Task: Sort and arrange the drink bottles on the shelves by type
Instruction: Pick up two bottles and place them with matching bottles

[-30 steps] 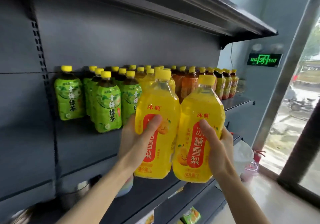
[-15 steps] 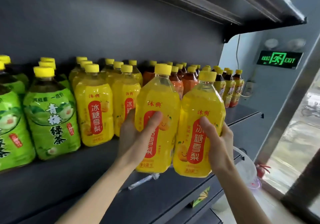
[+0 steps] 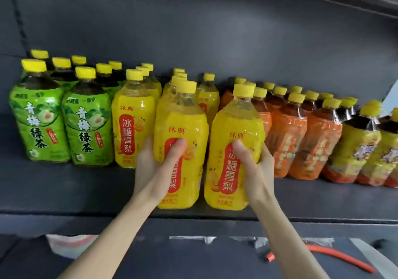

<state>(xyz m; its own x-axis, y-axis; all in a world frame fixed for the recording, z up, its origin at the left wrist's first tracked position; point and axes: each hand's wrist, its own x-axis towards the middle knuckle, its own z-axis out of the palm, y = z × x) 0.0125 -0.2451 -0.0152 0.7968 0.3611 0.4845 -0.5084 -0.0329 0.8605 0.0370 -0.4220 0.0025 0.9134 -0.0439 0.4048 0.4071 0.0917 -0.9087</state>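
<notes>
The two front green bottles point(image 3: 39, 123) carry large white characters 青梅绿茶, written downward. A small line above them ends in 一瓶价 on the second one; the rest is too blurred. The yellow shelf bottle point(image 3: 131, 123) has the brand 沐典 in red and, on a red oval, white 冰糖雪梨 from top to bottom. The right bottle point(image 3: 237, 125), held by the right hand point(image 3: 256, 171), shows the same 沐典 and 冰糖雪梨. On the left bottle point(image 3: 183, 123) 沐典 is readable, but the left hand point(image 3: 155, 166) covers the top of the red oval and only 雪梨 partly shows. The print on the orange bottles point(image 3: 286, 136) and the dark bottles point(image 3: 361, 147) is too blurred to read.
</notes>
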